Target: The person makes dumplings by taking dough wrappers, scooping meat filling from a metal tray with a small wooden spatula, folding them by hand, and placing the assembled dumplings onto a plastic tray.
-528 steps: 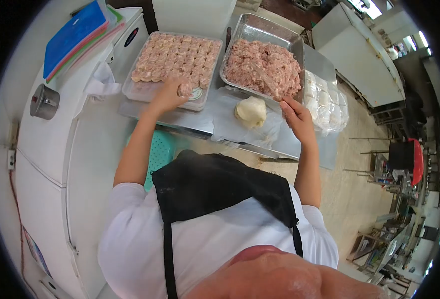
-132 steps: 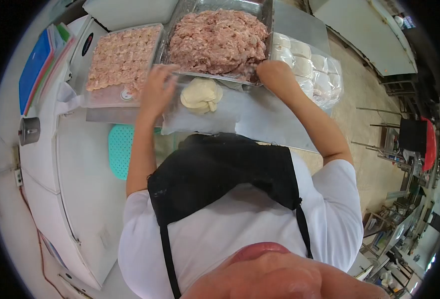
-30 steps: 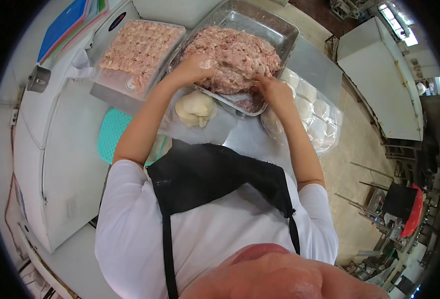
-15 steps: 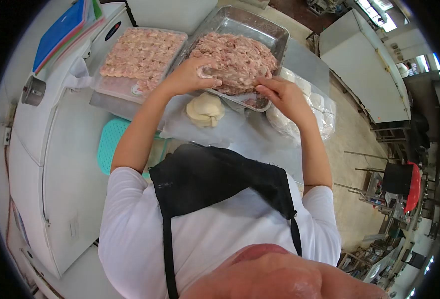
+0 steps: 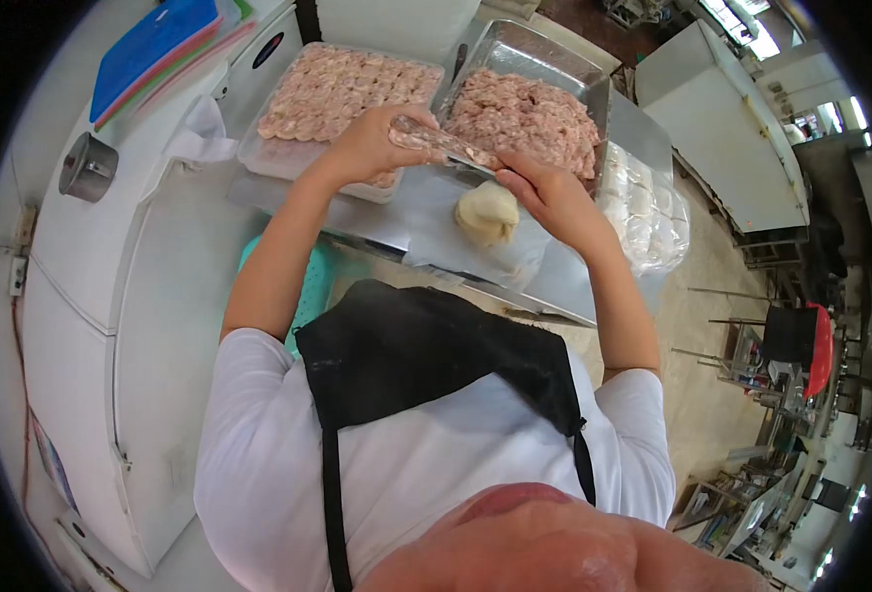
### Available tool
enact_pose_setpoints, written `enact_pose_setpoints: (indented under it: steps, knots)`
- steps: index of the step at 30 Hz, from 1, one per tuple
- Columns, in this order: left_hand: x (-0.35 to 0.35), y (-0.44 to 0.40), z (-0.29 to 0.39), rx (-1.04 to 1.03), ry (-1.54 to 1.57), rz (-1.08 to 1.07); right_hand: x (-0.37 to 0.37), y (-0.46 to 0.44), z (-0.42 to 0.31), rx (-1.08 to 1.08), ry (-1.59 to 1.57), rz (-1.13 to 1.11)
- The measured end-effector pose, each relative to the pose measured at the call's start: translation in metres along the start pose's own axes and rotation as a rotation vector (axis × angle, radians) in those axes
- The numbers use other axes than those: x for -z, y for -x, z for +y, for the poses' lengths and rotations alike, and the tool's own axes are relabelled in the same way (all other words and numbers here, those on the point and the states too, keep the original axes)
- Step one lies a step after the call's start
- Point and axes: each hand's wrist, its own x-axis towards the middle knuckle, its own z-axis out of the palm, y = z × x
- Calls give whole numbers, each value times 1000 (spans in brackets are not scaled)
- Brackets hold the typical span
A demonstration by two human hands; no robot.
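The smeared flat tool (image 5: 460, 147) is held in the air, across the near left corner of the metal pan (image 5: 564, 66). The right hand (image 5: 554, 197) grasps one end of it between thumb and fingers. The left hand (image 5: 384, 141) is curved around its other end; whether it presses firmly, I cannot tell. The minced meat (image 5: 527, 116) lies heaped in the pan. Below the tool, close to the near edge of the metal table (image 5: 569, 283), the pale wrappers (image 5: 487, 214) are in a stack. The plastic tray (image 5: 250, 158) with meat pieces (image 5: 342, 89) occupies the table's left end, and the bagged white pieces (image 5: 643, 207) lie by its right edge.
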Motion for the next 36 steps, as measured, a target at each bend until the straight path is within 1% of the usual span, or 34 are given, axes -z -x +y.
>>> enact_pose_setpoints:
  steps: [1,3,5,6,9,12,14,15,18,21,24,27,30,33,34,35,36]
  knots:
    - [9,5,-5,97,54,-52,-9,-5,3,-7,-24,-24]
    - [32,12,-22,295,160,-154,-23,-5,11,-32,-49,28]
    - [48,20,-79,114,-142,-70,-32,7,14,-81,-86,110]
    - [55,25,-103,16,-291,-29,-37,17,19,-166,-147,139]
    - [69,35,-127,77,-320,-65,-47,51,34,-401,-306,217]
    - [60,32,-158,34,-566,-63,-48,87,33,-594,-446,263]
    - [50,25,-162,96,-573,-78,-47,108,30,-712,-548,287]
    - [45,21,-160,127,-576,-86,-52,116,31,-725,-580,347]
    - [31,21,-156,129,-529,26,-52,134,31,-748,-591,393]
    - [18,16,-152,216,-491,12,-50,136,29,-754,-576,393]
    - [4,10,-153,227,-496,72,-50,129,33,-782,-580,385]
    - [0,5,-164,231,-512,51,-46,121,60,-729,-441,280]
    - [8,14,-158,79,-543,50,-30,113,97,-486,17,253]
    - [17,18,-118,246,-602,-39,30,100,121,-578,546,-52]
    - [14,17,-98,207,-614,-6,48,96,133,-569,633,-92]
    - [6,16,-77,172,-623,29,67,84,129,-611,713,-155]
    - [-6,12,-63,139,-632,67,80,74,132,-574,818,-164]
